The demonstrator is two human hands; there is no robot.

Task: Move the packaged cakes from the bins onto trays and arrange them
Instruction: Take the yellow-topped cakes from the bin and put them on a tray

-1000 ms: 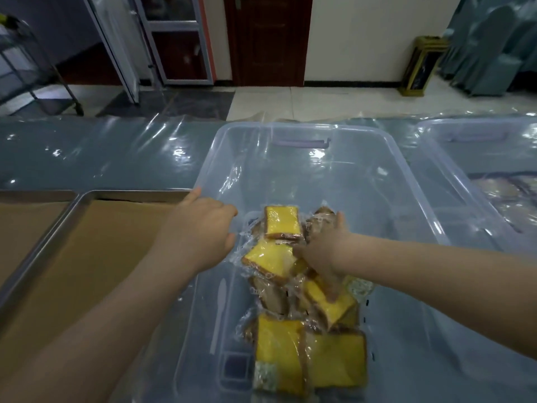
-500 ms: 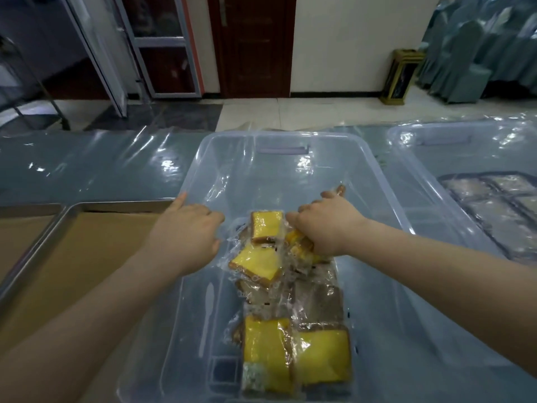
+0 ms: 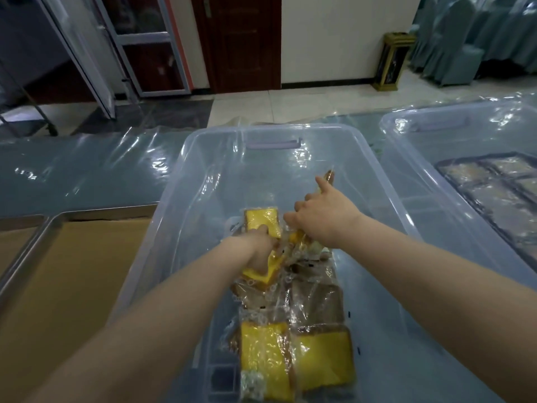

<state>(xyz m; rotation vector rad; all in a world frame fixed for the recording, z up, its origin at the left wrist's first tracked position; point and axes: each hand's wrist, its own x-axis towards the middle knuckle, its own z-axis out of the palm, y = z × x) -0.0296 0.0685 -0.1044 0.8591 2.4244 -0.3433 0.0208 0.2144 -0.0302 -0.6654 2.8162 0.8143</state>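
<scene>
Gripping packaged cakes, left hand and right hand inside clear bin, plastic-sheeted table, tiled floor

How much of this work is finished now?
Done: nothing visible; the tray shows only brown paper. In hand: the left hand and right hand each grip packaged cakes inside the middle bin. Left: all cakes there, plus those in the right bin.

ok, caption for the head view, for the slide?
Left hand and right hand each grip packaged cakes inside the clear bin, beside a paper-lined tray.
</scene>
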